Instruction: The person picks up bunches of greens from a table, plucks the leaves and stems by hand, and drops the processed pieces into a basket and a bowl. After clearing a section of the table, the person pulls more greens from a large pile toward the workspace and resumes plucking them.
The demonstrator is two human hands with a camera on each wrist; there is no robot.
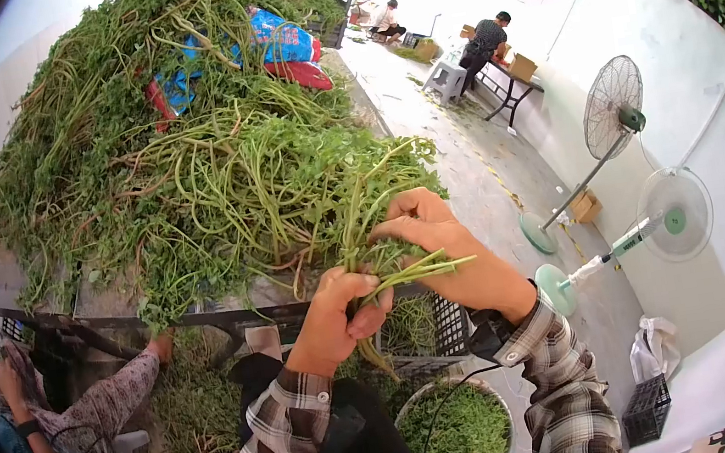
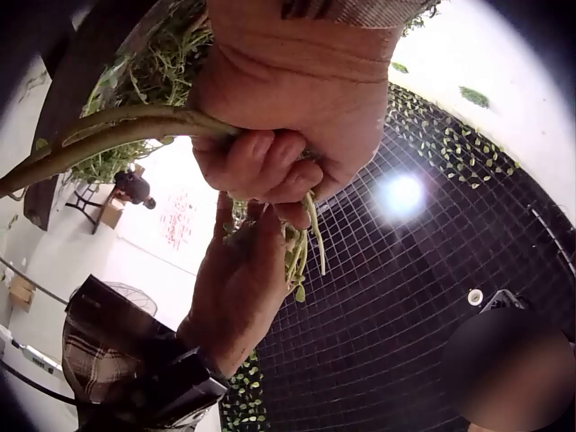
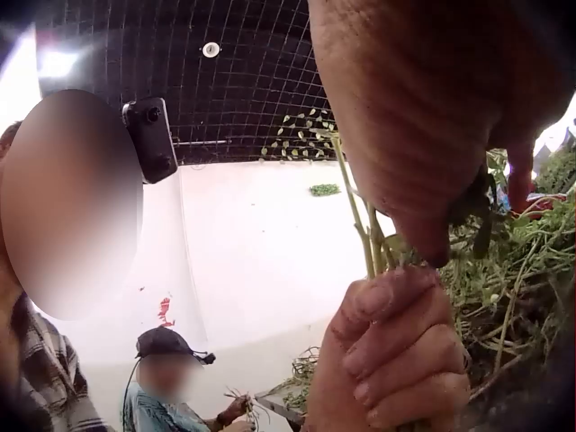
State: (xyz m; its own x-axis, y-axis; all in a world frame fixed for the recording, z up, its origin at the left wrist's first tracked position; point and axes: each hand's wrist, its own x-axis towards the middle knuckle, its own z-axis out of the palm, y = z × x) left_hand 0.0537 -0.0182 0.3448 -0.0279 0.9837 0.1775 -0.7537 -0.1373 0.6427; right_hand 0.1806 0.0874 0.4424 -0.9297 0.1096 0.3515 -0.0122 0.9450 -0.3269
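as the left hand point(image 1: 331, 322) grips one bunch of stems point(image 1: 420, 269), the right hand point(image 1: 438, 239) pinches it, two fans point(image 1: 632, 116) standing beyond.

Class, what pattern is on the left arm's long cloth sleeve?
The sleeve is brown, black and white plaid, clearest in the head view.

- Bunch of stems point(image 1: 355, 255): slender, smooth and green, gripped tightly together at the middle, at the near edge of the table point(image 1: 95, 299); its upper part rises toward the heap, several pale green stems jut out to the right, and a thicker, browner one slants downward.
- Heap of greens point(image 1: 215, 168): leafy, long-stemmed, tangled and loose, piled high on the table, with some sprigs drooping over its near edge.
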